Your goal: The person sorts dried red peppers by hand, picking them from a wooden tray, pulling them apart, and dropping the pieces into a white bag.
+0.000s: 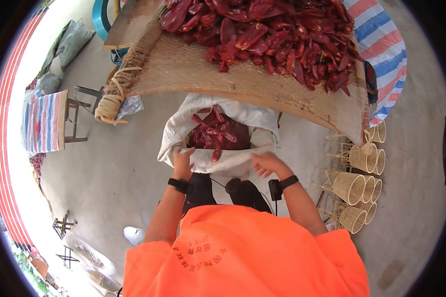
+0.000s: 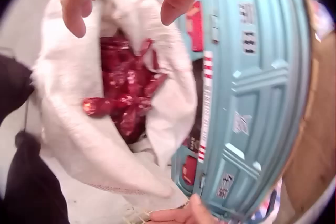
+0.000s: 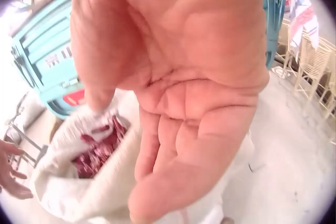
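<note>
A white woven sack (image 1: 172, 133) stands on the floor in front of the person, its mouth wide and its rim rolled outward. Dried red chili peppers (image 1: 214, 132) lie inside it, one poking over the near rim. At the rim's near left is the left hand (image 1: 182, 161), thumb and fingers spread with nothing between them in the left wrist view. The right hand (image 1: 268, 164) is at the near right side of the rim; its palm and loosely extended fingers (image 3: 184, 145) fill much of the right wrist view and hold nothing.
Above the sack's far side spreads a woven bamboo tray (image 1: 183, 64) heaped with red chilies (image 1: 262, 39). A turquoise ribbed panel (image 2: 252, 87) stands beyond the sack. Several wicker stools (image 1: 349, 188) line the right; a stool with striped cloth (image 1: 44, 121) stands left.
</note>
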Motion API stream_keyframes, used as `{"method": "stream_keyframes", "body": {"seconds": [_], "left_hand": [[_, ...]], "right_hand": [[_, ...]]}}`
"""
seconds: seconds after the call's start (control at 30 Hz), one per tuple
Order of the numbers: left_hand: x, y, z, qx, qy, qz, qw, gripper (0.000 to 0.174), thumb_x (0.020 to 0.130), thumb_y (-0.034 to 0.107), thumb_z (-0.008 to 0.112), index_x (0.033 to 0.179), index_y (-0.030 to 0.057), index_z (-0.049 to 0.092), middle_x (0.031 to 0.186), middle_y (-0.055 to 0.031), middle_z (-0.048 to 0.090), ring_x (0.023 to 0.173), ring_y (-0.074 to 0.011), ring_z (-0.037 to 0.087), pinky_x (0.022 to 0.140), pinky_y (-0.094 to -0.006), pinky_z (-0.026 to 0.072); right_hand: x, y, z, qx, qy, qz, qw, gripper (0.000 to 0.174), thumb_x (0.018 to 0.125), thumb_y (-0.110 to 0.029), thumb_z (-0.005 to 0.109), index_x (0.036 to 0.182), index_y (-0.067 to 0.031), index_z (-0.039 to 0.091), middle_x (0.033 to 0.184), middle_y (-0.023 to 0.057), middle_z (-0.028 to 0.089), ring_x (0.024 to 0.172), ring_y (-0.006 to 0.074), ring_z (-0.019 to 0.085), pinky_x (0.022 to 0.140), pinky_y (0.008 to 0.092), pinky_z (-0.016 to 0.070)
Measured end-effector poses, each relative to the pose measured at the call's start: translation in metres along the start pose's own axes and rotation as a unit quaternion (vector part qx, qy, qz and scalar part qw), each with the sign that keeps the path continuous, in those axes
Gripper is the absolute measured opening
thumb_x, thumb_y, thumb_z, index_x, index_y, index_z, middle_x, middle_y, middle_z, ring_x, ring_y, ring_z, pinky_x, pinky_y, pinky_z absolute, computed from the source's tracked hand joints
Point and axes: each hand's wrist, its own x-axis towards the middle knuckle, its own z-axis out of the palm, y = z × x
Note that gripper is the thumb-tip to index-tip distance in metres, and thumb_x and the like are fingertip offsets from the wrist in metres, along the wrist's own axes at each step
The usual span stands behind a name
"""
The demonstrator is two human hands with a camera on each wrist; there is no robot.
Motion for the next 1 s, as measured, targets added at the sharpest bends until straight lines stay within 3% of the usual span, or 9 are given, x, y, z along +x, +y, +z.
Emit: {"method": "stream_keyframes", "body": {"seconds": [0.03,0.07,0.1,0.17,0.3,0.5,0.57,0.77,1.0], "left_hand": [[0.020,-0.020,-0.016,-0.016,0.063,-0.056,0.996,0.077,0.078,0.017,0.074,0.143,0.0043,0.035,0.138,-0.0141,0.044,0.125,-0.0287,0.045,0.101,-0.0490,0.0411],[0.052,-0.054,-0.052,0.306,-0.049,0.053,0.949,0.077,0.079,0.019,0.074,0.143,0.0047,0.034,0.140,-0.0156,0.043,0.126,-0.0318,0.044,0.101,-0.0518,0.0402],[0.077,-0.077,-0.081,0.589,-0.156,0.155,0.778,0.077,0.080,0.022,0.074,0.143,0.0050,0.033,0.142,-0.0170,0.041,0.127,-0.0348,0.044,0.102,-0.0545,0.0392],[0.086,-0.086,-0.065,0.212,0.006,-0.099,0.972,0.074,0.085,0.032,0.070,0.145,0.0109,0.032,0.144,-0.0159,0.039,0.127,-0.0408,0.041,0.100,-0.0554,0.0394],[0.120,-0.112,-0.055,-0.074,0.062,-0.269,0.958,0.067,0.089,0.041,0.065,0.141,0.0099,0.037,0.141,-0.0162,0.042,0.125,-0.0389,0.043,0.098,-0.0556,0.0397],[0.090,-0.102,-0.068,0.145,-0.017,-0.021,0.989,0.024,0.079,0.017,0.066,0.079,-0.0066,0.061,0.071,-0.0151,0.063,0.051,-0.0224,0.060,0.049,-0.0355,0.0500],[0.030,-0.077,-0.066,0.399,-0.039,0.173,0.900,0.040,0.073,0.022,0.067,0.100,-0.0072,0.060,0.086,-0.0256,0.068,0.079,-0.0379,0.068,0.070,-0.0463,0.0520],[-0.039,-0.062,-0.092,0.473,-0.185,0.161,0.846,0.065,0.073,0.021,0.075,0.128,-0.0003,0.049,0.117,-0.0224,0.061,0.107,-0.0325,0.060,0.093,-0.0405,0.0459],[0.043,0.000,-0.088,0.454,0.061,0.316,0.831,0.085,0.066,0.038,0.084,0.132,0.0008,0.045,0.123,-0.0259,0.051,0.120,-0.0434,0.044,0.104,-0.0479,0.0362]], "right_hand": [[0.016,0.008,0.008,0.037,0.000,0.036,0.999,0.072,0.085,-0.067,0.054,0.104,0.0022,0.062,0.100,0.0152,0.068,0.082,0.0273,0.069,0.067,0.0387,0.0563],[0.029,0.018,0.019,0.073,0.000,0.071,0.995,0.075,0.085,-0.070,0.052,0.105,0.0019,0.061,0.099,0.0148,0.068,0.080,0.0275,0.069,0.067,0.0395,0.0563],[0.039,0.023,0.027,0.109,0.001,0.105,0.988,0.077,0.085,-0.072,0.049,0.105,0.0017,0.061,0.099,0.0145,0.068,0.078,0.0277,0.069,0.066,0.0402,0.0564],[0.055,0.026,0.040,0.180,0.045,0.082,0.979,0.076,0.086,-0.068,0.050,0.110,0.0032,0.060,0.097,0.0168,0.068,0.079,0.0280,0.070,0.065,0.0393,0.0565],[0.096,0.055,0.056,0.202,0.101,0.028,0.974,0.051,0.090,-0.043,0.053,0.106,0.0038,0.062,0.086,0.0148,0.070,0.073,0.0255,0.070,0.061,0.0366,0.0570],[0.008,0.088,0.041,-0.025,0.030,0.038,0.999,0.038,0.088,-0.033,0.057,0.090,0.0034,0.068,0.079,0.0111,0.072,0.066,0.0187,0.071,0.056,0.0289,0.0535],[-0.027,0.097,0.030,0.022,0.005,0.064,0.998,0.039,0.086,-0.033,0.058,0.089,0.0040,0.067,0.080,0.0108,0.073,0.069,0.0186,0.071,0.054,0.0276,0.0509],[-0.043,0.115,0.018,-0.020,0.025,0.095,0.995,0.034,0.081,-0.031,0.063,0.086,0.0020,0.068,0.081,0.0105,0.073,0.070,0.0173,0.071,0.056,0.0282,0.0499],[-0.014,0.113,0.011,-0.290,0.084,0.122,0.946,0.044,0.066,-0.041,0.070,0.083,-0.0003,0.071,0.078,0.0120,0.071,0.071,0.0256,0.068,0.070,0.0357,0.0534]]}}
